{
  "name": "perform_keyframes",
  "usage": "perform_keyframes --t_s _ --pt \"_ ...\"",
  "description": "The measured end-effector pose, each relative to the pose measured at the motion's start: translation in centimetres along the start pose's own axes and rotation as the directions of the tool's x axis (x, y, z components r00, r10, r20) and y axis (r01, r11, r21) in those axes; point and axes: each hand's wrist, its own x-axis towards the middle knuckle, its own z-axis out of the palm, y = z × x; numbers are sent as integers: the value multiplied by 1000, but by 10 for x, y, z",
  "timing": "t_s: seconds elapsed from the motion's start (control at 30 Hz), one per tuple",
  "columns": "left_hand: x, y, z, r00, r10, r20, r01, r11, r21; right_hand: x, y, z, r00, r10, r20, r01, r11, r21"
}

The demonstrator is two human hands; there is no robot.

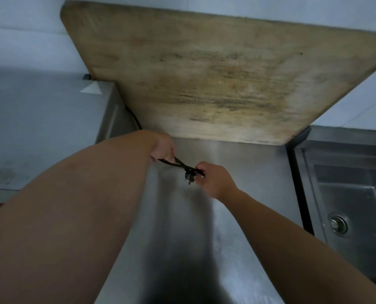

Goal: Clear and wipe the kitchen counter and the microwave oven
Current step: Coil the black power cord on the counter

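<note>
A black power cord (178, 163) is stretched between my two hands above the steel counter (237, 163). My left hand (164, 148) grips the looped cord at its left end. My right hand (213, 178) pinches the plug end, and the plug's prongs (188, 177) hang down beside my fingers. The cord runs back behind the grey microwave top (40, 128) at the left, along its right edge. A large worn wooden cutting board (204, 80) leans against the white tiled wall behind the counter.
A steel sink (354, 194) with a round drain (338, 224) lies to the right of the counter, past a dark gap. White tiles (18, 36) cover the back wall. The counter's steel surface stretches toward me between my forearms.
</note>
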Motion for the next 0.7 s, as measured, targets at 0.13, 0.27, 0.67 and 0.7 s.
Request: perform_keyframes --t_s 0.13,0.27,0.67,0.7 --pt "-14 9 -14 977 22 -214 -12 999 48 -17 11 -1 998 59 -13 -58 998 18" --pt "-29 8 -35 879 -15 -476 51 997 63 -26 13 -7 995 98 -18 -97 995 24" --pt "-74 7 -12 783 109 -613 -60 993 100 -15 2 -53 949 294 -115 -262 938 228" --pt "-79 9 -7 790 134 -598 -52 987 153 -14 1 -56 955 276 -111 -250 946 206"
